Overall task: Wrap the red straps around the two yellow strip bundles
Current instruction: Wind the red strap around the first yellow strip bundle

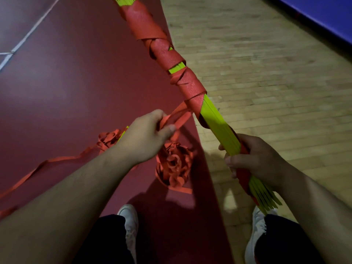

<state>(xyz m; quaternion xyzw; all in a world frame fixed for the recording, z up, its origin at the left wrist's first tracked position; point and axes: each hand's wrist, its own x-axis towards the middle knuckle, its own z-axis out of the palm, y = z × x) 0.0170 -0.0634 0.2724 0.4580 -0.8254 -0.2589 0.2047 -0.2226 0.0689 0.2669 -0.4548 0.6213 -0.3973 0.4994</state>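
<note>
A long yellow strip bundle (217, 121) runs diagonally from the top middle down to the lower right. A red strap (160, 50) spirals round most of its upper length, with yellow showing in small gaps. My right hand (253, 159) grips the bundle near its loose lower end. My left hand (146, 136) pinches the free run of the red strap (181, 115) just left of the bundle, pulled taut from the last turn. A heap of loose red strap (175, 164) lies on the floor below my left hand. A second yellow piece (122, 134) peeks out behind my left wrist.
A dark red mat (85, 82) covers the floor on the left, with wooden flooring (266, 73) on the right and a blue mat (323, 14) at the top right. A red strap tail (47, 162) trails left. My white shoes (129, 221) stand below.
</note>
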